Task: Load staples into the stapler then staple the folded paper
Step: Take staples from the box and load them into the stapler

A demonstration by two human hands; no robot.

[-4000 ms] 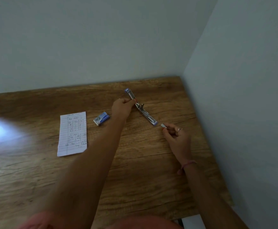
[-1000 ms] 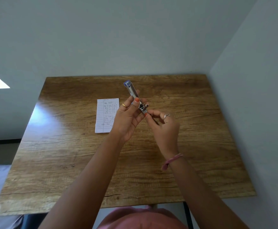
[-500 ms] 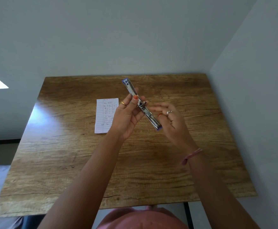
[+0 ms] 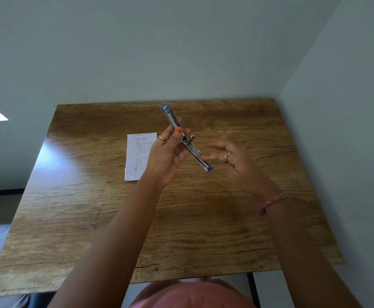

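A small metal stapler with blue ends (image 4: 195, 152) is swung fully open into one long line, lifted above the table. My left hand (image 4: 168, 154) grips it near the hinge, thumb on top. To the right of the stapler's lower half, my right hand (image 4: 230, 161) hovers with fingers spread, its fingertips close to the open channel, holding nothing. The folded lined paper (image 4: 137, 156) with handwriting lies flat on the table, partly behind my left hand. The staple box is hidden from view.
The wooden table (image 4: 181, 230) fits into a room corner, with a wall behind it and another along its right side. My forearms cross the near half of the table. A black table leg (image 4: 252, 290) shows at the front edge.
My right hand has pulled away from the stapler's hinge to the right and opened its fingers. The left hand keeps the opened stapler raised in nearly the same place.
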